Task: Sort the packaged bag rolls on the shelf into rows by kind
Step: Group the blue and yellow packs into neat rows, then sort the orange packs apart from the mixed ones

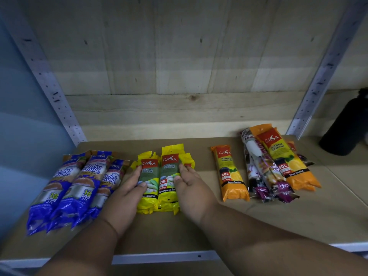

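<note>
Lying at the far left of the brown fibreboard shelf (258, 222), three blue plastic packs of singlet-handle garbage bags (73, 188) sit side by side in a row, touching one another, their tops pointing toward the pale wooden back panel (179, 56). Just beside them, the person's left hand (123, 194) rests against the left edge of a cluster of yellow plastic packs of lemongrass-scented garbage bags (163, 176), fingers nearly straight and thumb laid on the front of the nearest pack. The right hand (191, 188) presses against the cluster's right edge, fingers lightly bent, fingertips touching the pack face; the two hands squeeze the yellow packs between them rather than curling round any one. More yellow packs show behind and beneath the front two, though how many I cannot tell. Farther right, apart from the cluster, a single orange plastic pack of lemon-scented garbage bags (231, 174) lies alone. Near it sits an unsorted heap: a longer orange pack (286, 158) lies on top of purple-ended packs (264, 176), tilted across them. At the far right edge stands a dark bottle (346, 126), beyond the grey metal upright (326, 64).
</note>
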